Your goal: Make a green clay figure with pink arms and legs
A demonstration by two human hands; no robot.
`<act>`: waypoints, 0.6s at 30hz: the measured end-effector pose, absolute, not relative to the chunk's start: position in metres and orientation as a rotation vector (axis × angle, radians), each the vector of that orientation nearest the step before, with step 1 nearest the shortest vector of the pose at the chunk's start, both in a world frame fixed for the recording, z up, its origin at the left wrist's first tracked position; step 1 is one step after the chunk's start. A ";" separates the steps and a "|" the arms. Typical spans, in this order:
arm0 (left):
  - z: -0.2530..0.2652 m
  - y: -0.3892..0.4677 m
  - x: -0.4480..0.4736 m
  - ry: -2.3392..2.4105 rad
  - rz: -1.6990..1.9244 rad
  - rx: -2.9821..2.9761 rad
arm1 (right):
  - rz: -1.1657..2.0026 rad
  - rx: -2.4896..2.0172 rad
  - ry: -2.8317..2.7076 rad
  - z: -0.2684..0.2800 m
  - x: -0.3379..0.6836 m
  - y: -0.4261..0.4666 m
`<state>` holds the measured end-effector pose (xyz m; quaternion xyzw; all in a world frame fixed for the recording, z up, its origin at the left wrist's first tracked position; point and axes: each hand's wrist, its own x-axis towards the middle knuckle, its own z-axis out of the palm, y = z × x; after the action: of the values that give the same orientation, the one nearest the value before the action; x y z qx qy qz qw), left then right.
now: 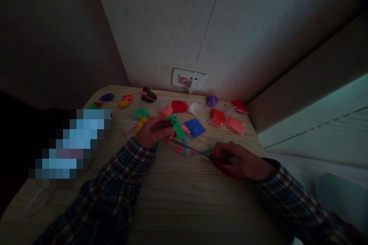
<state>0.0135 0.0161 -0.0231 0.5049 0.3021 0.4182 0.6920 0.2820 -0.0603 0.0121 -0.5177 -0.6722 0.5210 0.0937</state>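
Observation:
My left hand (155,130) pinches a small clay figure (177,127) with a green body, a face on its top and pink parts at its sides. In my right hand (240,160) is a pair of scissors (222,164) with red handles, my fingers wrapped round them. The blades point left and reach the lower end of the figure; whether they touch it I cannot tell. Below the figure, pink clay scraps (178,150) and a blue-green clay strip (184,148) lie on the wooden table (178,199).
Behind my hands lie a blue clay packet (194,128), red clay (179,106), an orange-red packet (217,117) and a pink packet (235,124). Brown (148,94) and purple clay pieces (107,97) sit at the back left. A pixelated bright object (77,143) is at left. A wall socket (189,79) is behind.

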 end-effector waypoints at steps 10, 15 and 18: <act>-0.020 0.014 0.014 0.668 0.910 1.129 | 1.602 -1.512 -1.947 0.012 0.279 -0.058; -0.022 0.015 0.014 0.650 0.907 1.119 | 1.550 -1.467 -2.005 0.012 0.280 -0.058; -0.024 0.015 0.014 0.652 0.904 1.128 | 1.536 -1.451 -2.025 0.011 0.281 -0.059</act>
<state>0.0138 0.0147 -0.0239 0.5069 0.2931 0.4061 0.7016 0.2813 -0.0586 0.0107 -0.4928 -0.6879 0.5219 0.1072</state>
